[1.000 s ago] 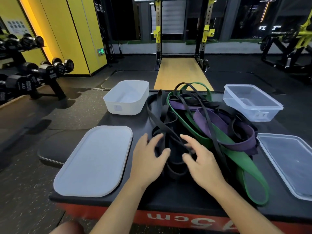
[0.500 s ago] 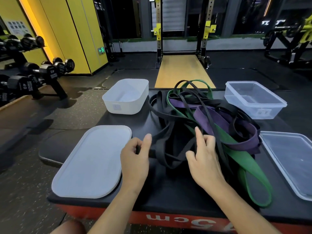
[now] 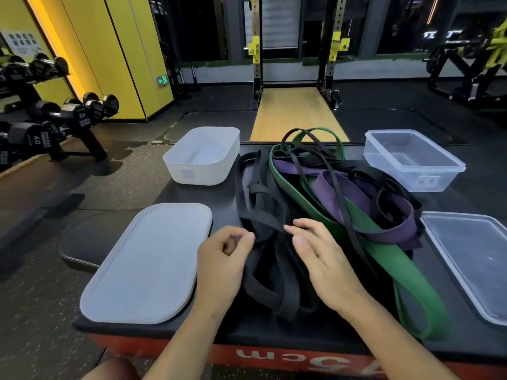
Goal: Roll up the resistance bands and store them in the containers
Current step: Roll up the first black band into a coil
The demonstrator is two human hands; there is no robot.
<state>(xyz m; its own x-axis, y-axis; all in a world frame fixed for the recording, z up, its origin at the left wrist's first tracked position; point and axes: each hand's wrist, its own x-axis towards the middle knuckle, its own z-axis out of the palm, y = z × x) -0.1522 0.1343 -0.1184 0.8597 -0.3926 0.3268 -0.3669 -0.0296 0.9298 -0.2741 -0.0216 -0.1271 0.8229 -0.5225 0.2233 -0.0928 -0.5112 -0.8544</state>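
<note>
Dark rubber gym flooring runs back to a yellow-trimmed squat rack and a wooden platform, with dumbbells racked off to one side. Up front stands a black-topped desk with a red side.

Across its middle sprawls a loose tangle of flat loop bands, none rolled. The black bands lie nearest the person's left: matte, medium-width straps looping over each other, with thinner black ones draped across the rest of the heap. A wide green band sweeps from the far edge down to the near right corner in a long folded loop. A purple band lies over the green one, twisted and doubled.

The left hand has its fingers curled, thumb and forefinger pinching the edge of a black strap. The right hand has mostly straight fingers, their tips resting on the black straps.

A white container sits at the far left and a clear container at the far right. A white lid lies flat at the near left, a clear lid at the right.
</note>
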